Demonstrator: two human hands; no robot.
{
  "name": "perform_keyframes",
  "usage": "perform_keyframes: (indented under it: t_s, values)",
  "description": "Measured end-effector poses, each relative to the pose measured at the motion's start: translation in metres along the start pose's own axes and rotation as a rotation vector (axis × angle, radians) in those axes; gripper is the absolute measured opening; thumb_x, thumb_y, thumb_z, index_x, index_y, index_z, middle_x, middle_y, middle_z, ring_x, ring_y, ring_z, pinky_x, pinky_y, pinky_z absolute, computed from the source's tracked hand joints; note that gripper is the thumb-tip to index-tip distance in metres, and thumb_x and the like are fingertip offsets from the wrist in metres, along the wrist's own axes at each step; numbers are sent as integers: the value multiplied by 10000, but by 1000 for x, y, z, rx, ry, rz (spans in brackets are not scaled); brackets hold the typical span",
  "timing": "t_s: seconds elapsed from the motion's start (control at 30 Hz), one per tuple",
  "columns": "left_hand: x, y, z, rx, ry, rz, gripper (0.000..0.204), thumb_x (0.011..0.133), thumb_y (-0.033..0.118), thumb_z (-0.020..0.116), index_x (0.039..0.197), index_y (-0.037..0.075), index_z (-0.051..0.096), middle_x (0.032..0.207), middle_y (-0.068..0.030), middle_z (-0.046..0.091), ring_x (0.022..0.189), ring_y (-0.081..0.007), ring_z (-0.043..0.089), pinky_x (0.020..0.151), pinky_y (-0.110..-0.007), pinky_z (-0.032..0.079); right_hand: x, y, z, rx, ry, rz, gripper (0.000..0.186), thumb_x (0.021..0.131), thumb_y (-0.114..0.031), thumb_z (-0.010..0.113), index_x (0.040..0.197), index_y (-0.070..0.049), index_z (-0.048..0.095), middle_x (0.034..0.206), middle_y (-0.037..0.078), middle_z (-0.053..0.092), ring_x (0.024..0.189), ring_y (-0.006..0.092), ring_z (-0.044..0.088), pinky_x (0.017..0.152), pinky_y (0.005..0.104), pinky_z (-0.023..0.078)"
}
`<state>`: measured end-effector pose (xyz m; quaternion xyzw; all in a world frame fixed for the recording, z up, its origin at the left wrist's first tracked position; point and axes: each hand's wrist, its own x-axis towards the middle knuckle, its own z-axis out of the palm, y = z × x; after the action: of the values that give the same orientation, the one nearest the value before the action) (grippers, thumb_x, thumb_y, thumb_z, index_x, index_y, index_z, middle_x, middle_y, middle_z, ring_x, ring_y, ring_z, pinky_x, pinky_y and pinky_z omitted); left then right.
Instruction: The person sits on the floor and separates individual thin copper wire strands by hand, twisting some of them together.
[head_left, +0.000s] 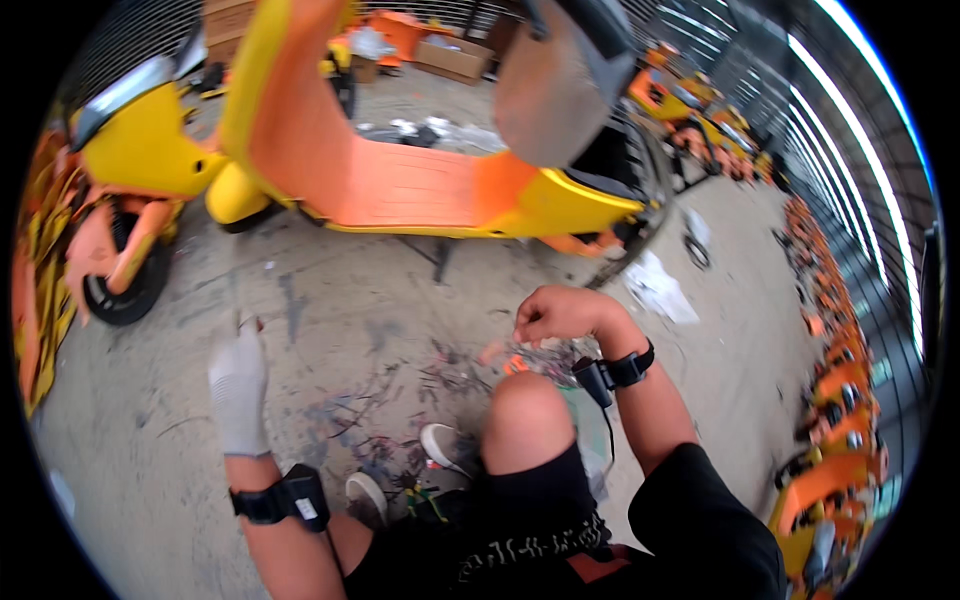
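My left hand [239, 385], in a pale glove, hovers over the concrete floor at the left. Motion smears its fingers, and a small dark and reddish tip shows by them, too blurred to name. Above my raised knee is my bare right hand [560, 314], its fingers curled in and thumb pressed to them. Whatever they hold, if anything, is hidden. Beyond both hands stands a yellow and orange scooter [420, 195] with a flat footboard. Cut wire scraps [370, 405] litter the floor between my hands, with a small orange piece [515, 364] near my knee.
White plastic sheeting [660, 287] lies right of the scooter, near a black cable loop [697, 252]. Orange and yellow parts [835, 400] line the right side. Yellow panels [45, 290] are stacked at far left. An open cardboard box [450, 59] sits behind.
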<state>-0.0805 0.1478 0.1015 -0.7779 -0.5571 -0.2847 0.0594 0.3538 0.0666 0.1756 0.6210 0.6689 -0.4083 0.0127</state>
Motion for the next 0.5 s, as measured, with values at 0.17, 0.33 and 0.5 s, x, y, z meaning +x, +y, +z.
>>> perform_keyframes:
  t_s: [0.17,0.33,0.5]
  values:
    - [7,40,0,-296,-319,-370,256,929,247,479,907,28,609,933,-227,624,913,-398,589,810,-461,454,-82,156,74,-1,-109,311,279,854,-259,621,959,-18,714,768,86,707,695,165,673,682,331,516]
    - [-3,40,10,-226,-255,-311,275,921,247,488,909,6,619,916,-231,632,909,-393,599,809,-447,457,-100,228,195,143,-132,588,361,863,-339,623,959,-2,710,783,107,719,677,192,702,711,349,522]
    - [-3,46,17,-259,-346,-316,263,907,219,505,932,-13,626,896,-235,638,899,-391,608,804,-439,465,-88,312,270,-12,91,603,243,839,-220,606,944,-38,727,816,123,723,675,217,703,712,373,544]
